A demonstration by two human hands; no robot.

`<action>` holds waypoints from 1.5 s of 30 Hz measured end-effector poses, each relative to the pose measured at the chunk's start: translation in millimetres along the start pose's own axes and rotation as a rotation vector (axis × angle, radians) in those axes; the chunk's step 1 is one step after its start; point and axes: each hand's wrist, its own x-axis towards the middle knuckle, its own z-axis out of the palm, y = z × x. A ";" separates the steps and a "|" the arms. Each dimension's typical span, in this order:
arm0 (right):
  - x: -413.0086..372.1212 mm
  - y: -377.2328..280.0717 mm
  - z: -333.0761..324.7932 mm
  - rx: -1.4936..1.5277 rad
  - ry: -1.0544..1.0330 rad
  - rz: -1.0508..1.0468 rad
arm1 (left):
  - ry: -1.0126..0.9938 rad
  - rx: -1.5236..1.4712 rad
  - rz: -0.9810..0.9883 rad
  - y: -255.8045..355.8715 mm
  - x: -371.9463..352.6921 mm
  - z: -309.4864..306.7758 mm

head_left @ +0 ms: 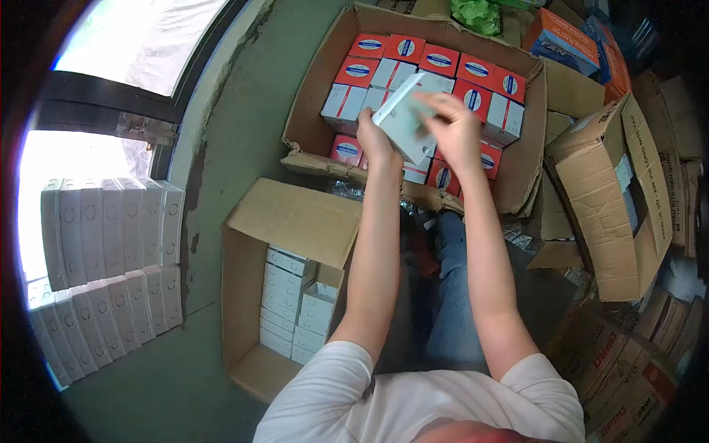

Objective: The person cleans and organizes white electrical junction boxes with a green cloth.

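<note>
A white, flat, square-faced box is tilted in front of me, above the large open carton. My left hand grips it along its left and lower edge, thumb up. Over the box's face and its right side is my right hand, with curled fingertips smeared by motion. Beneath both hands, red-and-white product boxes with blue oval labels fill the large carton in rows.
A second open carton, holding stacked white boxes, stands at my left. Pale box-shaped units are piled by the window. Brown cartons, an orange-and-blue box and a green plastic bag crowd the right and back.
</note>
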 end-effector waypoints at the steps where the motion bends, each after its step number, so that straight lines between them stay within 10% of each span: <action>1: -5.5 -1.9 5.5 -0.083 -0.121 -0.094 | 0.002 -0.020 -0.026 2.7 -3.1 1.0; 4: -20.4 -20.4 11.2 -0.094 -0.286 -0.090 | 0.007 -0.033 -0.090 8.0 -1.1 -6.4; 9: -3.5 -5.0 11.7 -0.113 0.216 -0.062 | 0.005 0.009 -0.017 -4.0 4.5 -4.4; 14: -33.7 -18.0 2.7 -0.091 -0.349 0.082 | -0.062 -0.084 -0.037 2.8 6.7 -10.8; 19: -7.3 8.4 -7.1 -0.243 0.271 -0.047 | -0.031 -0.077 -0.053 -3.1 10.0 -6.9; 25: -32.2 -16.1 2.1 -0.077 -0.334 -0.031 | -0.099 -0.063 0.006 17.7 1.0 -8.6; 30: -16.1 -0.6 -4.0 -0.223 0.158 -0.146 | 0.005 -0.128 0.007 32.2 -6.3 -3.0; 34: -33.8 -1.5 -7.4 -0.195 -0.403 -0.046 | -0.028 -0.251 0.027 27.3 7.4 -10.3; 41: -10.6 12.5 -19.4 -0.123 0.263 -0.060 | -0.074 -0.196 -0.031 13.0 12.8 -11.5; 45: -16.2 7.3 -21.7 -0.300 0.023 -0.130 | -0.088 -0.202 -0.096 21.0 -1.6 -2.5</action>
